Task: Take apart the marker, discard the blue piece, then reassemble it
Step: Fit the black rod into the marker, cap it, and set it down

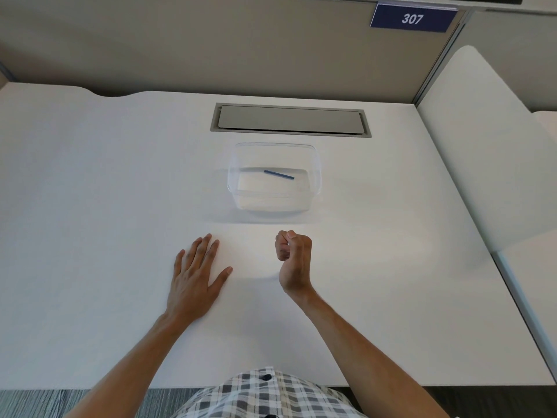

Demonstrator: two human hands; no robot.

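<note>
The left hand lies flat on the white desk, fingers straight and slightly spread, holding nothing. The right hand rests curled into a fist; whether it hides anything, I cannot tell. Beyond its knuckles, the thin blue rod lies in the clear plastic tub, so discarding looks done. No marker body shows, so reassembly cannot be judged.
</note>
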